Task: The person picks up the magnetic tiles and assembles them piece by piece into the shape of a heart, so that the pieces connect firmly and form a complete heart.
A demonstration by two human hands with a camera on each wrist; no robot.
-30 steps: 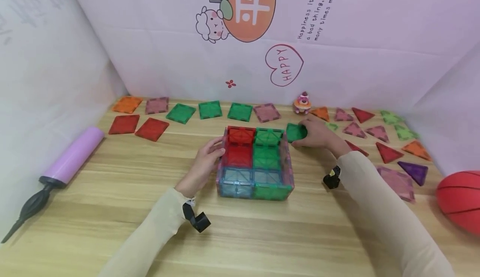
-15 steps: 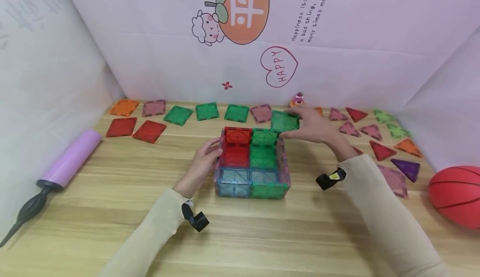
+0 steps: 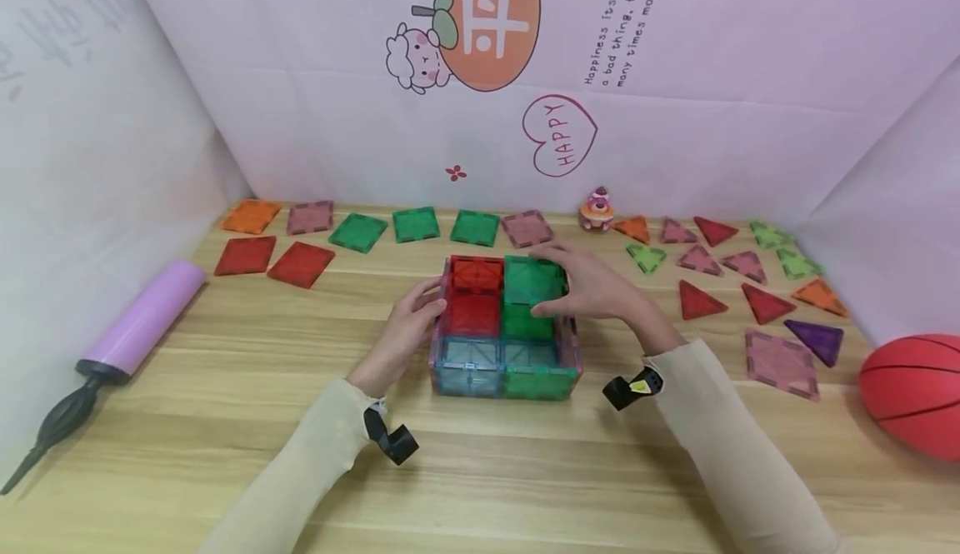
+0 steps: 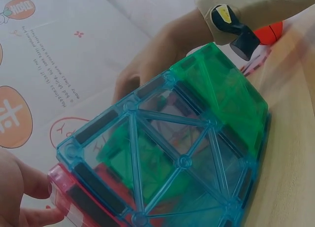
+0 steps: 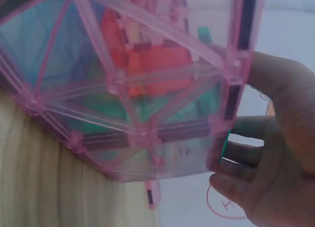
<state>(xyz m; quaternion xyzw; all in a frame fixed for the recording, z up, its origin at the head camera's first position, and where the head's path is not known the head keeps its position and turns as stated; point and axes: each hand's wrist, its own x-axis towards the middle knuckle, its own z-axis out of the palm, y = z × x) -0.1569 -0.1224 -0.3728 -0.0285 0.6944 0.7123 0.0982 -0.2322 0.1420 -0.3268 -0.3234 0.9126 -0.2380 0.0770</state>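
Note:
An open-topped box [image 3: 470,381] of see-through magnetic tiles stands mid-table, with blue and green front tiles [image 4: 224,96], pink side walls [image 5: 142,133] and red and green squares inside. The left hand [image 3: 401,329] rests against its left side, fingertips touching the pink wall edge [image 4: 74,202]. Over the back right corner, the right hand [image 3: 596,283] holds a green square tile [image 3: 531,277] between thumb and fingers. That tile overlaps the green back wall in the head view; whether they touch cannot be told. In the right wrist view, the pink wall mostly hides it.
Loose square tiles [image 3: 416,224] lie along the back and left. Triangle tiles [image 3: 701,300] and a large pink square [image 3: 782,362] are at right. A small bear figurine [image 3: 597,209] stands at the back. A purple pump [image 3: 146,321] lies left, a red ball [image 3: 915,396] right.
The right hand has carried the green square tile leftward from the box's right side to above its back right corner. The left hand has stayed at the left wall.

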